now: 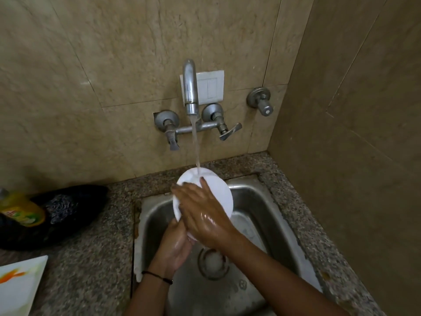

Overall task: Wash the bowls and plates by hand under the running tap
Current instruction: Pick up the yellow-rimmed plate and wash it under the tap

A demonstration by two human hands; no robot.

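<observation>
the left hand (175, 245) grips the white plate (217, 190) by its lower edge over the sink (257, 201) under the tap stream (196, 144), right hand (202, 213) flat on its face; a wet grip may let it slip.

White round plate (222, 193) tilted above steel sink (262, 201); upper rim under water stream (195, 142) from tap (190, 87).

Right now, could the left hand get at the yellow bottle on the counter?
Probably not yet: the left hand grips the plate; otherwise nothing blocks the way to the yellow bottle.
</observation>
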